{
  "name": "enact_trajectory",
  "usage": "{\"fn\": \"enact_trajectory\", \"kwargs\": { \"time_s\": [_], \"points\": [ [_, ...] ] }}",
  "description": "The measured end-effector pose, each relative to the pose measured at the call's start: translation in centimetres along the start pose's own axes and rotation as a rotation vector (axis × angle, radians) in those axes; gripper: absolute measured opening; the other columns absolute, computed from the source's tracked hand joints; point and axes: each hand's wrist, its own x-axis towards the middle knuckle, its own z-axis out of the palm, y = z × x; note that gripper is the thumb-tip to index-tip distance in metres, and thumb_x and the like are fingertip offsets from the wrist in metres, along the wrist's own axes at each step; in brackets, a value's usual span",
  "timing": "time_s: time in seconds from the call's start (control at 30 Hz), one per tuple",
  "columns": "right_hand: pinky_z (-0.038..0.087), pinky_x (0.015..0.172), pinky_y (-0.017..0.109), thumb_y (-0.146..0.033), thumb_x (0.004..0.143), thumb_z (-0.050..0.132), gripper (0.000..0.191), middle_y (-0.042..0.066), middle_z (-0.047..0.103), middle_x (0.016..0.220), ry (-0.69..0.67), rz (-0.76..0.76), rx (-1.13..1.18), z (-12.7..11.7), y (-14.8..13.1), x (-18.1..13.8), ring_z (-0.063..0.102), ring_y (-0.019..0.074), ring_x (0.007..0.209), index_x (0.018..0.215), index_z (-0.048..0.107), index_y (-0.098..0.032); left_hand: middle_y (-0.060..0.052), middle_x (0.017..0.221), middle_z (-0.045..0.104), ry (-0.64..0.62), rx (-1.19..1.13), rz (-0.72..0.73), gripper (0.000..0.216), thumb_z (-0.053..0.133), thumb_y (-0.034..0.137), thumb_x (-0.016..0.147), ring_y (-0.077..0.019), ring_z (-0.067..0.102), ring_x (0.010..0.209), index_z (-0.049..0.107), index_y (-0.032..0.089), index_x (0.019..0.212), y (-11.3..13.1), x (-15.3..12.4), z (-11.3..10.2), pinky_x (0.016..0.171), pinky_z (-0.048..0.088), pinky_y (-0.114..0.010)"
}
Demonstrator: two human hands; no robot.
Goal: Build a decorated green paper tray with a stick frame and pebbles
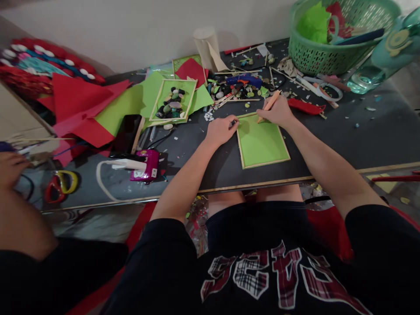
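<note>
Near front edge of dark worktop [361,131], at its middle: green framed panel [262,142], long axis running away from person, slightly skewed; right hand [275,113] on its far right corner, fingers pinching orange stick [269,105], tip down on far frame edge; left hand [221,130] at far left corner, fingers curled, pressing frame, nothing seen held; both hands equally near. Beyond: green basket [315,57] at far right corner, tray of pebbles [172,103], blue glue gun [244,80], scraps; another person's hand [11,168] at left edge; nothing blocking panel.
</note>
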Motion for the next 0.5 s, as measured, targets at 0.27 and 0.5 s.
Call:
{"fn": "enact_trajectory", "kwargs": {
  "time_s": [0.27, 0.5],
  "points": [
    [0.058, 0.072, 0.043, -0.019, 0.073, 0.082, 0.023, 0.003, 0.056, 0.063, -0.041, 0.017, -0.052, -0.2, -0.5, -0.1, 0.064, 0.0231, 0.073, 0.066, 0.059, -0.018, -0.006, 0.094, 0.081, -0.006, -0.005, -0.009, 0.034, 0.049, 0.042, 0.105, -0.0269, 0.074, 0.092, 0.074, 0.029, 0.124, 0.1, -0.1, -0.1, 0.077, 0.051, -0.033],
    [0.06, 0.077, 0.043, -0.016, 0.073, 0.078, 0.028, 0.003, 0.055, 0.061, -0.039, 0.007, -0.115, -0.3, -1.2, -0.3, 0.064, 0.0218, 0.071, 0.059, 0.054, -0.019, -0.006, 0.094, 0.081, -0.027, 0.008, -0.008, 0.036, 0.048, 0.041, 0.106, -0.0281, 0.075, 0.093, 0.074, 0.027, 0.126, 0.2, -0.1, -0.3, 0.072, 0.047, -0.032]
  ]
}}
